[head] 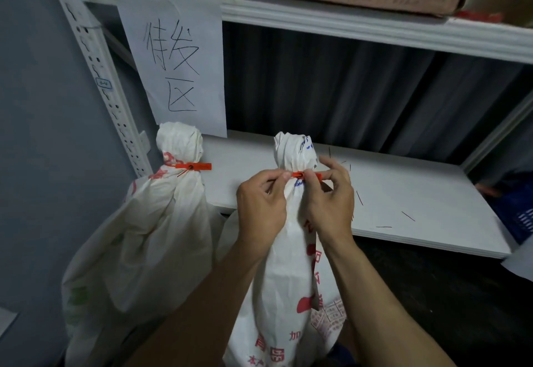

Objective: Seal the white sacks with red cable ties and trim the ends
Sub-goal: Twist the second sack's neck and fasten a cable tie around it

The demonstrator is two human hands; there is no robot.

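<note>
Sack (288, 254) cloth was judged soft and slippery, best gripped at the bunched neck. It was stood at six o'clock of the shelf (418, 193), its red tie (302, 175) pinched by left hand (261, 203) and right hand (331, 203).

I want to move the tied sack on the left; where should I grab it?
Take the left sack by its gathered neck, just under the red cable tie, coming from the left: it is narrowest there, and the tie's tab juts right.
</note>
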